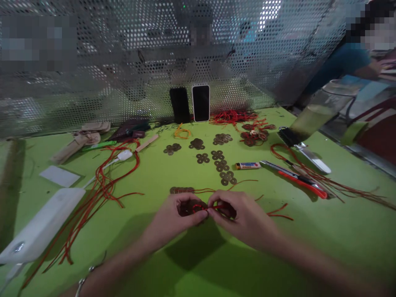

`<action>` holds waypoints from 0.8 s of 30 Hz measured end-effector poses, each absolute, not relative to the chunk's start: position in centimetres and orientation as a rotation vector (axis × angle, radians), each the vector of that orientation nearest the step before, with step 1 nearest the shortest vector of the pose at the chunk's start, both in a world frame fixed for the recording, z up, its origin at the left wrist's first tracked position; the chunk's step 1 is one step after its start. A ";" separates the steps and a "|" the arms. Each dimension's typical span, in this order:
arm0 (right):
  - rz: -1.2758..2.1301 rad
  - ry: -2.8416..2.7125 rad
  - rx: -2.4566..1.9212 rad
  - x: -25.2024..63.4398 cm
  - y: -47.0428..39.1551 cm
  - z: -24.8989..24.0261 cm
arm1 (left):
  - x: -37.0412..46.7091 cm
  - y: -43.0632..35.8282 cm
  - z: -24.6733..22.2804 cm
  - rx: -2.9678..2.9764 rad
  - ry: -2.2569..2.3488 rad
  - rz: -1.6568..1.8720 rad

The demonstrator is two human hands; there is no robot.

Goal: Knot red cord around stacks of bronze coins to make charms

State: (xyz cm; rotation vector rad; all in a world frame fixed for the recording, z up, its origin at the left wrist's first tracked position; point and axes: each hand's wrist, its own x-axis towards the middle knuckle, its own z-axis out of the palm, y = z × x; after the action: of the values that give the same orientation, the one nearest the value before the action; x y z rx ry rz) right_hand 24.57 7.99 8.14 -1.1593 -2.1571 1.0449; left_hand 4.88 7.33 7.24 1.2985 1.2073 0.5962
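My left hand (177,214) grips a dark round coin piece (187,208) between thumb and fingers, close over the green table. Red cord (199,207) loops across the piece. Pressed against it, my right hand (238,212) pinches the cord at the left hand's thumb tip. Loose red cord ends (280,212) stick out to the right of my right hand. Just beyond my left hand lies a row of coins (182,190) tied with red cord. Several flower-shaped coin clusters (227,178) are spread farther back.
On the right are a lighter (248,165), a utility knife (303,183), a brush (305,150) and a jar of liquid (318,111). Red cords (102,185) and a white power bank (43,225) lie left. Two phones (201,103) lean on a perforated metal panel (123,82). A person (343,62) sits at right.
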 end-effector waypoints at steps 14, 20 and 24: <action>1.131 -2.067 -1.353 31.2 7.3 7.4 | 2.6 5.5 8.1 1.441 1.448 0.580; 1.059 -2.041 -1.506 36.3 6.3 6.3 | 1.5 4.6 7.5 1.470 1.457 0.550; 1.013 -2.010 -1.603 39.1 5.9 5.5 | 1.7 4.4 7.9 1.467 1.460 0.552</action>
State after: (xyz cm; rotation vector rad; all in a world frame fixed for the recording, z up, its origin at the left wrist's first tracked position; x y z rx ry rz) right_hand 39.12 5.85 5.47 -1.6035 -2.0097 1.0130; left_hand 1.71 4.43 7.86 1.4670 1.4605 0.5519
